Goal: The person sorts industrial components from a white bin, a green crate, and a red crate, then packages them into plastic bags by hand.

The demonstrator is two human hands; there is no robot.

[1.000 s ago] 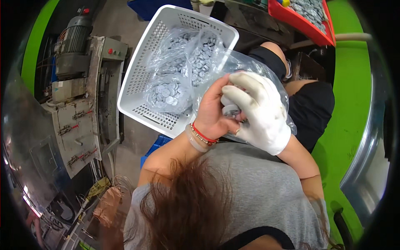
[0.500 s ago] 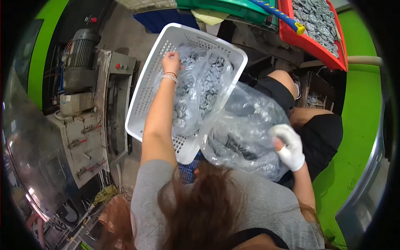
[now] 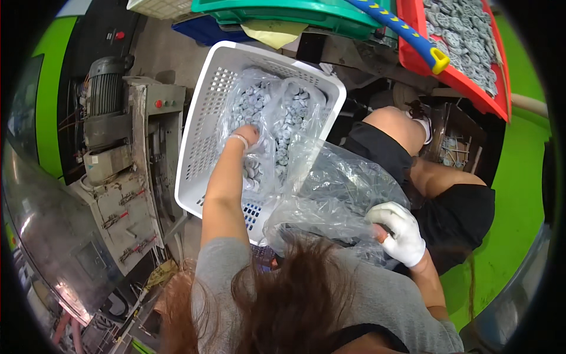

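Note:
My bare left hand [image 3: 246, 135] is closed, inside the white perforated basket [image 3: 197, 127], low over a clear plastic bag [image 3: 240, 97] of small grey parts. Its fingertips are hidden, so whatever they pinch does not show. A second clear bag of grey parts [image 3: 298, 103] lies beside the first. Across my lap, against the basket's near right side, spreads a large, crumpled clear plastic bag [image 3: 348, 177]. My right hand [image 3: 400, 235], in a white glove with the thumb tip bare, is closed on the right edge of that lap bag.
Past the basket stand a green bin [image 3: 283, 15] and a red bin [image 3: 507, 94] full of grey parts. A blue-and-yellow handle [image 3: 407, 35] juts over the red bin. To the left is machinery with a motor [image 3: 106, 88]. A dark box [image 3: 454, 141] holds thin sticks.
My left hand has come nearer within the basket, down among the bagged parts. My right hand has moved slightly left and down onto the lap bag's edge. The whole view has shifted a little.

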